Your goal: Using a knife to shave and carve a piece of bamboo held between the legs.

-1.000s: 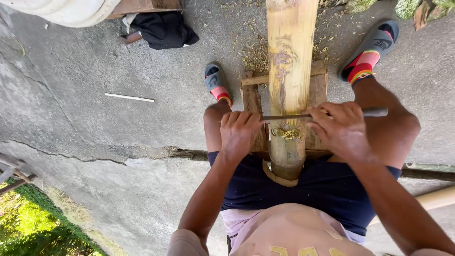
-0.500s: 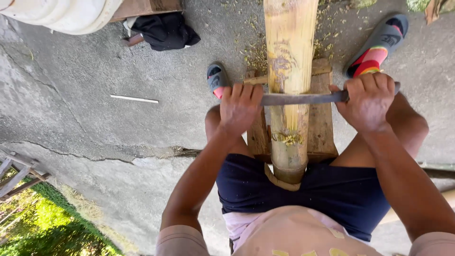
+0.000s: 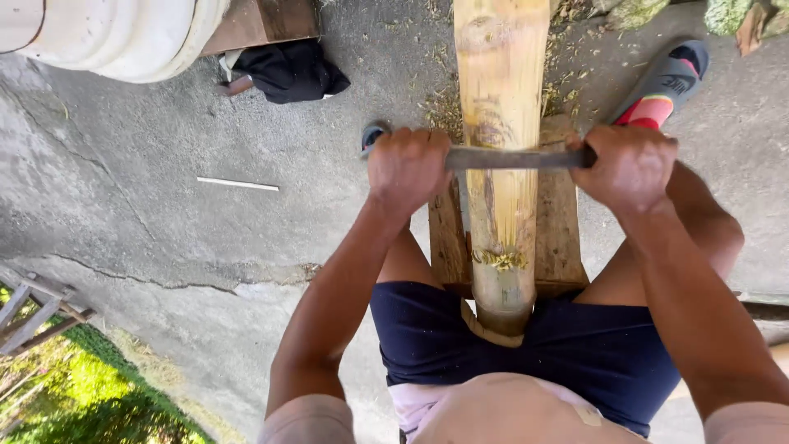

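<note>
Head view. Hands have travelled away from the body toward 12 o'clock over the last second: the blade that lay low on the pole, close to the lap, now crosses it much farther up, and both arms are nearly straight. This reads as the outward reach of a scraping stroke, with the pass itself probably about to be drawn back, though the view cannot show which way the edge cuts. Left hand is wrapped tight around one end of the long flat blade; right hand is clenched on the other end, at 3 o'clock of the pole. Bamboo pole runs from the lap at 6 o'clock out past the frame edge at 12, resting on a wooden bench between the knees. Its surface is pale yellow, streaked brown, with a frayed curl of shavings near the cut end. Fibres litter the concrete ground beside a dark cloth.
</note>
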